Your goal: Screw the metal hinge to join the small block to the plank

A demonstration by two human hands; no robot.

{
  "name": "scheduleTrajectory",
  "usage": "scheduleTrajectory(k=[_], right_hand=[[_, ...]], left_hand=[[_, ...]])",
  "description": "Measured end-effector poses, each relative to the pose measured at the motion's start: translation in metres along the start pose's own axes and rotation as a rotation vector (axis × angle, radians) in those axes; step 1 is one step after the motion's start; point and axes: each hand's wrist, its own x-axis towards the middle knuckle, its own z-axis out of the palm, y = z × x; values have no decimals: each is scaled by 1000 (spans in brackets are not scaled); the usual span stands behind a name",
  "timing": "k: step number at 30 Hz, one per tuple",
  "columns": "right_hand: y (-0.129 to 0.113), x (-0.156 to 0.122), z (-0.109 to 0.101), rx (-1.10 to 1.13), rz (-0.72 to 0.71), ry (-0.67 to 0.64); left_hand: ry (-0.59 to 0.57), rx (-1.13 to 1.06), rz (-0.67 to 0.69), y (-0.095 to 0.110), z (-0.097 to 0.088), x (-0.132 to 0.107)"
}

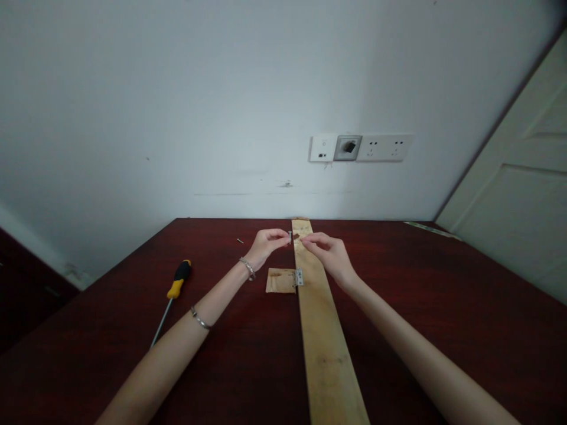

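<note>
Between thumb and fingertips, my left hand pinches a small silver metal piece, held upright at the left edge of a long wooden plank. Its exact kind is too small to tell. My right hand is closed in a pinch above the plank's far part; whatever sits in its fingertips cannot be made out. Nearer to me, a metal hinge lies on the plank's left edge, where a small wooden block meets it. A small screw lies left of my left hand.
A yellow and black screwdriver lies at the left, its shaft partly behind my left forearm. The dark red table reaches a white wall with sockets. A pale door stands at the right.
</note>
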Motion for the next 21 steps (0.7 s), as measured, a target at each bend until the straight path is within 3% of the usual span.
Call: scheduleTrajectory(k=[12,21], right_hand=[[4,-3,3,11,-31,20],[9,-2,2,4,-30,-4]], left_hand=[[-5,141,76,-1,20,-16],[-22,170,89,0,21,-17]])
